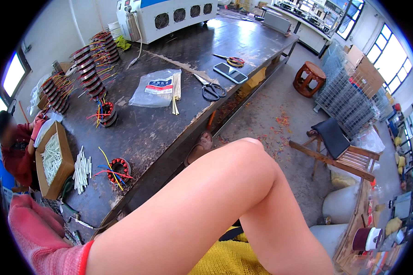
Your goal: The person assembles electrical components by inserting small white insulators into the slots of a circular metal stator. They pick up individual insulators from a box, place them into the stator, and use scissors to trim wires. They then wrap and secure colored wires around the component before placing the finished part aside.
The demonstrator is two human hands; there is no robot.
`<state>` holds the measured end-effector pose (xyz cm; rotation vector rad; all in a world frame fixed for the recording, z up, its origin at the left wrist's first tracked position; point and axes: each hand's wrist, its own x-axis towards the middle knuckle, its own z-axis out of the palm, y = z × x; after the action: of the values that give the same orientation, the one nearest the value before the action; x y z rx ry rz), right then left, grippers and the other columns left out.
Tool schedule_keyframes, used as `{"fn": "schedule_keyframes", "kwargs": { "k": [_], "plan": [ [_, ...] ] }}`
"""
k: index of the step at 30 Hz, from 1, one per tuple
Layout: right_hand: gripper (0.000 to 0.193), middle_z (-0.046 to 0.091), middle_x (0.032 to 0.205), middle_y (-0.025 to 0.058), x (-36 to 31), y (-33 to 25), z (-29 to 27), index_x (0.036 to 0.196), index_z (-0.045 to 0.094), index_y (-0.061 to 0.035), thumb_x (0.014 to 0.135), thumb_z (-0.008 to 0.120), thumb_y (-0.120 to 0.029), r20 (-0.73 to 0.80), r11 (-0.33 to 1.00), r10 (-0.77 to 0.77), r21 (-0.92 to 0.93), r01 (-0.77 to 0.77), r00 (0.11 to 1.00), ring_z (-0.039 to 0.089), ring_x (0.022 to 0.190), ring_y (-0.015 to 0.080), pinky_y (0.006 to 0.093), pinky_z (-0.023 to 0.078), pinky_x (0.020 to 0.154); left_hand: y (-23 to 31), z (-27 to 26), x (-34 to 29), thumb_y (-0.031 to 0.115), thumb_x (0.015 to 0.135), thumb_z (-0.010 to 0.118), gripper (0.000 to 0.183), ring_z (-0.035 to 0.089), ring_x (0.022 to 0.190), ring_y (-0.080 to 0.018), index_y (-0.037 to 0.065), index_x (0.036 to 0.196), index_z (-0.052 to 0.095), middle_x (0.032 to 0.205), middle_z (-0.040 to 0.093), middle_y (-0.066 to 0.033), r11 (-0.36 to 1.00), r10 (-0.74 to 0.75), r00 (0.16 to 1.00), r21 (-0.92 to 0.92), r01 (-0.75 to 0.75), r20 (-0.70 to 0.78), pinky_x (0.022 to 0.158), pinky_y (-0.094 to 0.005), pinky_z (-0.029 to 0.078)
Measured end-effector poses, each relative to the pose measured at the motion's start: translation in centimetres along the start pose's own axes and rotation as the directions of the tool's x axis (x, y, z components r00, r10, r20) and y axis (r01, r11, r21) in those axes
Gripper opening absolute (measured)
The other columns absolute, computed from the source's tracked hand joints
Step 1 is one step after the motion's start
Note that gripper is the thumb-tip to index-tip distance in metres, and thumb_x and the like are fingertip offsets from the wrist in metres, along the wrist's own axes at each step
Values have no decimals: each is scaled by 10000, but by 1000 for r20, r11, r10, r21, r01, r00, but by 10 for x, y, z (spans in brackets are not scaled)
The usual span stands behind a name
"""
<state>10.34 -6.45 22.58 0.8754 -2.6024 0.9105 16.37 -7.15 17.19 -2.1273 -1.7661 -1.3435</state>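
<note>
My bare right arm (183,197) is bent across the lower middle of the view, its elbow pointing forward over the bench edge. My right hand (36,229), in a pink knit glove with a red cuff, is at the lower left edge; its fingers are turned away, and anything in them is hidden. A thin metal torch-like tool (82,223) with a hose lies near it. My left hand is out of sight. On the near bench sits a ring-shaped wound coil (119,161) with red, blue and yellow leads. Beside it are loose white sleeves (82,172).
A cardboard box (68,158) of white tubes stands by a co-worker (17,146) in red gloves. Coil stacks (88,73), a plastic bag (147,94), scissors (212,90) and a phone (230,73) lie farther along the bench. A chair (332,140) and wire cages (346,96) stand right.
</note>
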Motion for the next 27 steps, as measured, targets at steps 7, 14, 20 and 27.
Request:
{"fn": "schedule_keyframes", "kwargs": {
  "k": [7,14,20,27],
  "plan": [
    [177,611,799,103,-32,11,-1,941,654,-78,786,693,-155,-91,997,-1,72,7,996,631,764,304,388,510,640,5,5,4,307,854,724,346,599,595,-116,159,1164,683,1030,687,-8,998,59,998,29,-59,0,480,-245,423],
    [159,606,783,96,-59,50,-15,933,658,-84,788,693,-136,-354,973,65,229,19,933,626,751,302,384,507,630,-1,-21,4,299,835,748,354,629,620,-125,164,1157,693,1075,704,-13,971,141,990,196,-140,7,490,-248,440],
    [290,624,843,58,-179,131,-36,1109,646,-45,911,629,-255,-578,575,573,789,217,581,574,709,182,286,457,585,-57,-29,-1,315,848,735,484,600,566,-136,114,1270,609,1024,651,-36,854,495,787,-37,-520,368,452,-263,468],
    [276,697,869,67,-176,157,-24,1000,720,-37,964,622,-293,-454,648,761,521,-555,463,636,716,164,303,494,638,-212,-31,-11,-14,959,521,368,526,712,-60,29,1324,521,1046,669,-70,905,-419,852,-225,362,-314,617,-211,461]
  ]
}}
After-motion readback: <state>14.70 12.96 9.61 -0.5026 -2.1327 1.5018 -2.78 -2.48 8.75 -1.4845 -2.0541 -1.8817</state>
